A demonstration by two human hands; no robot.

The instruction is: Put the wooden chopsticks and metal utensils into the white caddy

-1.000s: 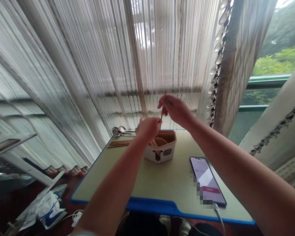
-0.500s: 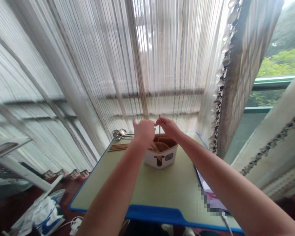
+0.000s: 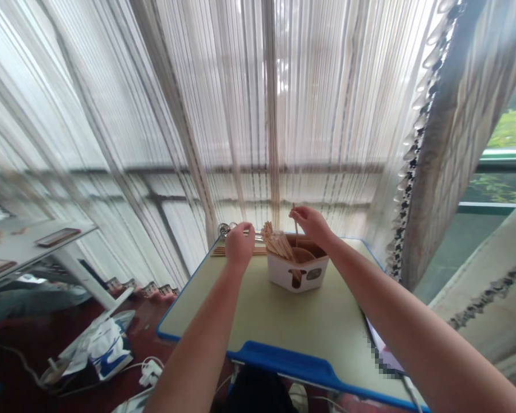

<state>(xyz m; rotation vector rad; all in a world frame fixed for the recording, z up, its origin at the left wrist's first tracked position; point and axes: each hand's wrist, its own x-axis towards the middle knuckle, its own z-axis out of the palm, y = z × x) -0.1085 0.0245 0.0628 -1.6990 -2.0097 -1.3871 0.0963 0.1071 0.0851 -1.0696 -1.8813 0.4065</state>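
My right hand (image 3: 310,222) pinches a thin wooden chopstick (image 3: 296,234) upright over a white box (image 3: 293,281), its lower end inside. The box has a brown interior with a curved divider and a cutout in front. A bundle of light wooden sticks (image 3: 279,244), partly in clear wrap, leans in its left part. My left hand (image 3: 239,245) is over the brown chopsticks (image 3: 218,251) lying on the table left of the box. Its fingers are loosely bent and apart, partly hidden behind the back of the hand; nothing shows in them.
Metal ladles (image 3: 224,229) lie behind the chopsticks at the back left of the blue-edged table (image 3: 223,310). A flat device with a cable (image 3: 387,350) sits at the right edge, partly under my right arm. Striped curtains (image 3: 241,115) hang behind.
My left hand has moved left from the box to the loose chopsticks, uncovering the bundle of sticks. My right hand stays above the box with its chopstick. The camera view has turned left.
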